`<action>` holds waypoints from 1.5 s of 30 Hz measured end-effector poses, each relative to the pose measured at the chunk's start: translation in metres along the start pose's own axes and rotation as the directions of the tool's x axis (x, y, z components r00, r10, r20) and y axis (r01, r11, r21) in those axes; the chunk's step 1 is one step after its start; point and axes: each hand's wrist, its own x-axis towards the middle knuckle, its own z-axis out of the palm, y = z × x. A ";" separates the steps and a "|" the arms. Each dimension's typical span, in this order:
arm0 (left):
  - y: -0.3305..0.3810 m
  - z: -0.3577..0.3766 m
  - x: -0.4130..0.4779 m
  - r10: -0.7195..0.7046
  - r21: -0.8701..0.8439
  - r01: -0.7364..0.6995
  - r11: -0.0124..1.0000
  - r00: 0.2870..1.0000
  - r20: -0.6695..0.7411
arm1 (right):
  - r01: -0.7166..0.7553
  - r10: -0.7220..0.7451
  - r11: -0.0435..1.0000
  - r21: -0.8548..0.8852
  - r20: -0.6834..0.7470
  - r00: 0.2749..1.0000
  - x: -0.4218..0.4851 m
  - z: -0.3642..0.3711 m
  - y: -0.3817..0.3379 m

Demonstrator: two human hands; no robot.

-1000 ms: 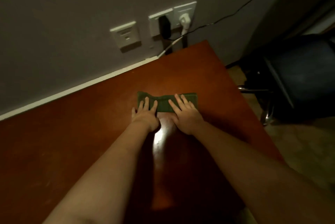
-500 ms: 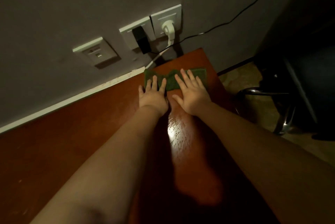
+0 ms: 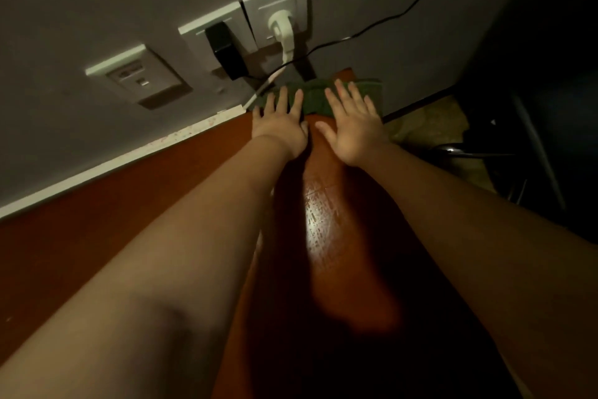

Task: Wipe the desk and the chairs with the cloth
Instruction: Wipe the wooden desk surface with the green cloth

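Currently, cloth point(image 3: 315, 98): being pressed flat at far corner of worktop point(image 3: 129, 220).
left hand point(image 3: 281, 122): being held spread, fingertips on cloth.
right hand point(image 3: 354, 127): being held spread, fingertips on cloth.

The left forearm point(image 3: 181, 237) and right forearm point(image 3: 479, 230) are bare along their whole visible length. The bare left hand point(image 3: 281, 128) and bare right hand point(image 3: 354, 131) have short, rounded fingers point(image 3: 283, 101), smooth in dim light.
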 end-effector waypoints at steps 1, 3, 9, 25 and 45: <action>0.002 0.002 -0.004 0.013 0.001 -0.013 1.000 1.000 0.002 | -0.007 0.008 1.000 0.012 -0.021 1.000 -0.006 0.002 0.000; 0.004 0.010 -0.014 0.041 -0.008 -0.041 0.999 0.999 0.001 | -0.022 0.022 1.000 -0.003 -0.050 0.999 -0.018 0.008 -0.003; 0.004 0.030 -0.057 0.105 -0.048 -0.103 0.993 0.994 0.040 | -0.099 0.098 0.991 -0.094 -0.007 0.995 -0.061 0.017 -0.018; -0.234 0.110 -0.214 0.086 -0.053 -0.082 0.995 0.993 0.079 | -0.056 0.070 0.996 -0.071 0.229 0.971 -0.174 0.099 -0.254; -0.488 0.244 -0.433 -0.231 -0.361 0.246 0.899 0.969 0.087 | 0.367 -0.271 0.926 -0.093 0.515 0.813 -0.264 0.201 -0.542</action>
